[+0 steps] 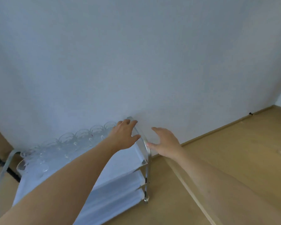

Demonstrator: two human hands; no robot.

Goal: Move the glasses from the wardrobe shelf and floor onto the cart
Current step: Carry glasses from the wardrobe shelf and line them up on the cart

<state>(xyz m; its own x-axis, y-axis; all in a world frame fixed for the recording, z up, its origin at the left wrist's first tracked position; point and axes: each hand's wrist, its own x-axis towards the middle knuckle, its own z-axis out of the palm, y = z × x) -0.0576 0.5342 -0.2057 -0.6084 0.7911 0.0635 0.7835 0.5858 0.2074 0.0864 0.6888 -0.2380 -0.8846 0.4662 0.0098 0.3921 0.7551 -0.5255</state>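
Single head-worn wide-angle view, looking forward and down at a steep tilt. Close range: both forearms enter from the bottom edge and reach to mid-frame. Pale wall (136,54) fills the upper two thirds, wooden floor (234,159) lower right, cart (120,184) lower left. Frame is rolled and motion-blurred

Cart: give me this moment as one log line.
cart: against wall | glasses: on top shelf | left hand: at handle, open | right hand: beside handle, open
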